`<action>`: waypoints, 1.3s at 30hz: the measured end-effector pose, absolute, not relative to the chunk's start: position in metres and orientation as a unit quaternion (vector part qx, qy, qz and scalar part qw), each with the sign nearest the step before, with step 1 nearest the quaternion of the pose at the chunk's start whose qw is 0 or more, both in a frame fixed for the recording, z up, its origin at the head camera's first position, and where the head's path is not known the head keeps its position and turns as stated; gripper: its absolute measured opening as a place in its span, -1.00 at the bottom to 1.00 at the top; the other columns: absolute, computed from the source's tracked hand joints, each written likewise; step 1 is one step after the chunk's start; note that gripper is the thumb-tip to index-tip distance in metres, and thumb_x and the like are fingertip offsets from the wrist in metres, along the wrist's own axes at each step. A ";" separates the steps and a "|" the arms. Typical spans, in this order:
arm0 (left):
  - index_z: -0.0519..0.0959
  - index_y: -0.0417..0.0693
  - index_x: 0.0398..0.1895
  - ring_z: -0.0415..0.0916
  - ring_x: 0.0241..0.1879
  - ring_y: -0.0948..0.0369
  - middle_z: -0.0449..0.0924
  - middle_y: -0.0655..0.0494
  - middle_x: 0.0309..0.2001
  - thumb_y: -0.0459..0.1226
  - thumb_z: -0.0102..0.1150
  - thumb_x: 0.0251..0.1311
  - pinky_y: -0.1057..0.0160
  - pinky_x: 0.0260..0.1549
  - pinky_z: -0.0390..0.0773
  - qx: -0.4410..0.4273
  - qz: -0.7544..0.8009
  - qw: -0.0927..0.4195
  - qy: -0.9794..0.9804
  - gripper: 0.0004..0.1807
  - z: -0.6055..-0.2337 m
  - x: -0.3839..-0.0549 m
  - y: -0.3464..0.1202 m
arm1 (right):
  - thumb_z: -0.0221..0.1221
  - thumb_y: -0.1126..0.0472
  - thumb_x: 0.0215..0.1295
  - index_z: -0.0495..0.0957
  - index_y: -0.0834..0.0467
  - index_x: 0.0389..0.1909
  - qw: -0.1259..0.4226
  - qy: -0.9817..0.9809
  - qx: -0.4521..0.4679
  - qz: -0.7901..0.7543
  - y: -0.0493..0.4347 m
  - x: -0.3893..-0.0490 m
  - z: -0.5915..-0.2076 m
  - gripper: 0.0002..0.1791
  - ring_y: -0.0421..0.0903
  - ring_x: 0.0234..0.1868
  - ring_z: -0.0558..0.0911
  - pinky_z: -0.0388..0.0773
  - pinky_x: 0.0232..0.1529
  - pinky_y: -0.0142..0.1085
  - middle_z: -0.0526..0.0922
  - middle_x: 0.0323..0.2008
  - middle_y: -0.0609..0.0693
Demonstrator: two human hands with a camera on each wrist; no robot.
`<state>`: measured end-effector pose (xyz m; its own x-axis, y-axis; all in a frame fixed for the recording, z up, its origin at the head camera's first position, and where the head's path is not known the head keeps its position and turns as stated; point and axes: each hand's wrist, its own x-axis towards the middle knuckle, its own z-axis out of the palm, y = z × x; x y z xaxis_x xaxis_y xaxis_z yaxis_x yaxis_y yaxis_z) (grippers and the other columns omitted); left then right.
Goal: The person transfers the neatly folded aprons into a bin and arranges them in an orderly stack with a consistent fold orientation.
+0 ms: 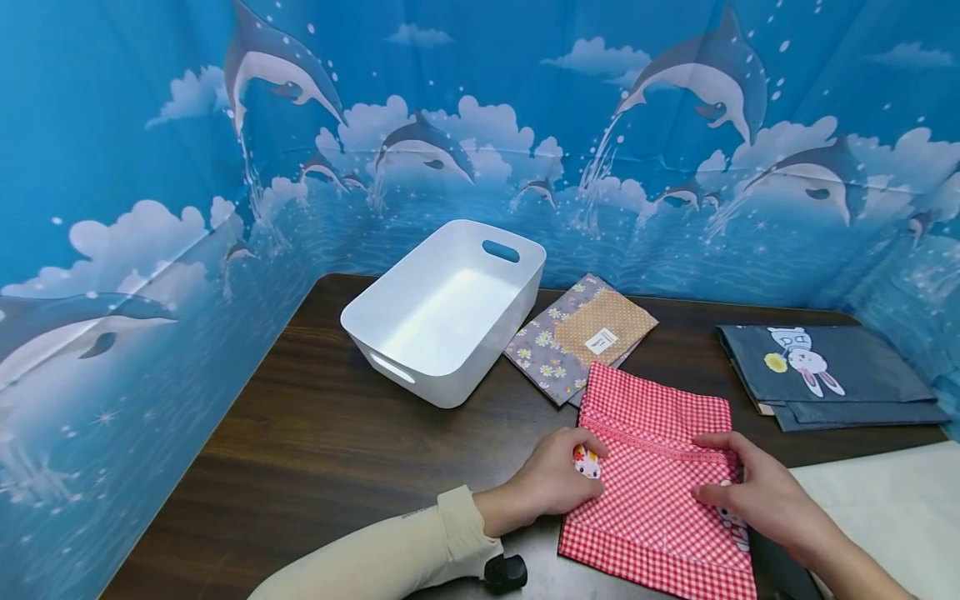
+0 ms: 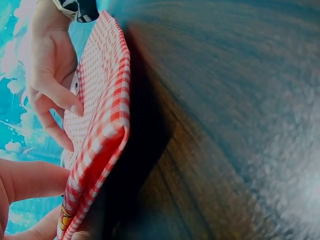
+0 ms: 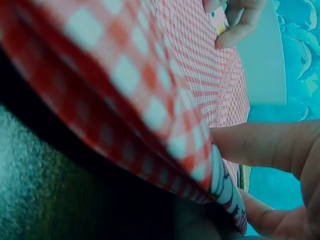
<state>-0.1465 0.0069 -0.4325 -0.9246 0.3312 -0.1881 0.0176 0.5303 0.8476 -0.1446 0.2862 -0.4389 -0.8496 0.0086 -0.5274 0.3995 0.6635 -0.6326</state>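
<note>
Wrist views show layered edge of red checked cloth (image 1: 652,487), hidden in head view. Left hand (image 1: 557,473), right hand (image 1: 761,493) face each other, pinching opposite sides.

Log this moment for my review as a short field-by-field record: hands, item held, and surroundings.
left hand: grips the cloth's left edge
right hand: grips its right edge
item held: red checked cloth
container: white bin, beyond the left hand
beyond the cloth: floral folded item with a tan dotted panel
far right: dark folded item with a rabbit print
backdrop: blue dolphin curtain
</note>
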 end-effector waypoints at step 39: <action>0.78 -0.02 -0.08 0.53 0.07 0.20 0.69 0.06 0.09 -0.46 0.50 -0.01 0.27 0.01 0.51 0.103 0.479 0.163 0.857 -0.62 -0.430 -0.143 0.005 | 0.49 0.13 0.26 0.06 0.22 0.66 0.249 0.880 0.121 -0.387 0.284 -0.142 -0.440 0.08 0.53 0.46 0.27 0.29 0.39 0.53 0.12 0.54 0.55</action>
